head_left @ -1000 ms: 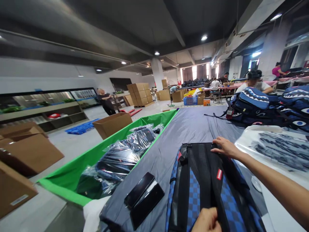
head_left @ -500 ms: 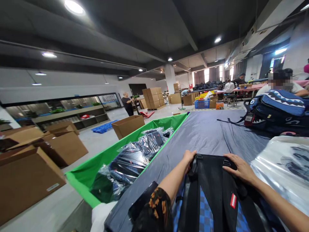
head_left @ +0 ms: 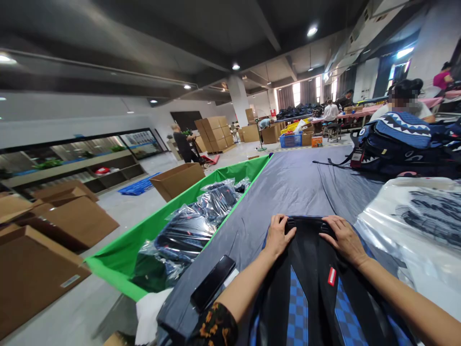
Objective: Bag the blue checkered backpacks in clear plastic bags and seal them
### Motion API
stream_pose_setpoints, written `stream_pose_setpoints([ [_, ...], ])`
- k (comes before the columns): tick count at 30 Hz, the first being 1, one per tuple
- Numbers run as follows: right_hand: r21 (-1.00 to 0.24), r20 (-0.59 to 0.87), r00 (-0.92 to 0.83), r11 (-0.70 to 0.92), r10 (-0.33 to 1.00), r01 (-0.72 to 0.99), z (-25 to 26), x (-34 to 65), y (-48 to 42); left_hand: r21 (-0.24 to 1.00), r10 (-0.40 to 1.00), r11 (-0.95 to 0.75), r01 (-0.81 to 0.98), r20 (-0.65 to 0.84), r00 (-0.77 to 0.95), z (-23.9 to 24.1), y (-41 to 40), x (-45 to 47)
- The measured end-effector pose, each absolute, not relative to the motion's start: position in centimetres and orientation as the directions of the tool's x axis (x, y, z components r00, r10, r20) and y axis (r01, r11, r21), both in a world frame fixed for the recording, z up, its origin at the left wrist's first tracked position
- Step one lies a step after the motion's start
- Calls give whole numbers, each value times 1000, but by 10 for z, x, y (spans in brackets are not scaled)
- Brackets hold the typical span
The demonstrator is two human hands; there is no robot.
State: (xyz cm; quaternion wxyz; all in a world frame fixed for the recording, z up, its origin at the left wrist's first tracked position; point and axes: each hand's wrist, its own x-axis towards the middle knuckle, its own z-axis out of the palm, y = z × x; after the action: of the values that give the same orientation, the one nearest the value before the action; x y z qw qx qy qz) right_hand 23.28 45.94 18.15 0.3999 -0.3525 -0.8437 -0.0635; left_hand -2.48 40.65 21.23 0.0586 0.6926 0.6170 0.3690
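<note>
A black backpack with blue checkered panels and a small red label lies in front of me on the grey-covered table. My left hand is closed on its far edge at the left, by a strap buckle. At the right end of the same edge, my right hand grips the fabric by the other buckle, thumb on the near side. Under my hands the far side of the backpack is hidden. A dark phone rests on the table beside my left forearm.
Left of the table, a green-lined bin holds several plastic-wrapped bags. Clear plastic bags lie at right, below a blue shark-patterned backpack. Open cardboard boxes stand on the floor at far left. A person sits beyond the table.
My left hand has curled over the backpack's far edge beside the buckle. My right hand stays at the other corner. The view has shifted, and the phone shows more fully.
</note>
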Motion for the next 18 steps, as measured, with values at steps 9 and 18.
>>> stream_pose_setpoints([
  [9,123,512,-629,674,585,728,166,259,397,284,874,-331,900,452,179,156,359,-20],
  [18,-39,-53,-495,494,867,869,184,227,509,277,993,-93,956,-38,108,208,440,-16],
])
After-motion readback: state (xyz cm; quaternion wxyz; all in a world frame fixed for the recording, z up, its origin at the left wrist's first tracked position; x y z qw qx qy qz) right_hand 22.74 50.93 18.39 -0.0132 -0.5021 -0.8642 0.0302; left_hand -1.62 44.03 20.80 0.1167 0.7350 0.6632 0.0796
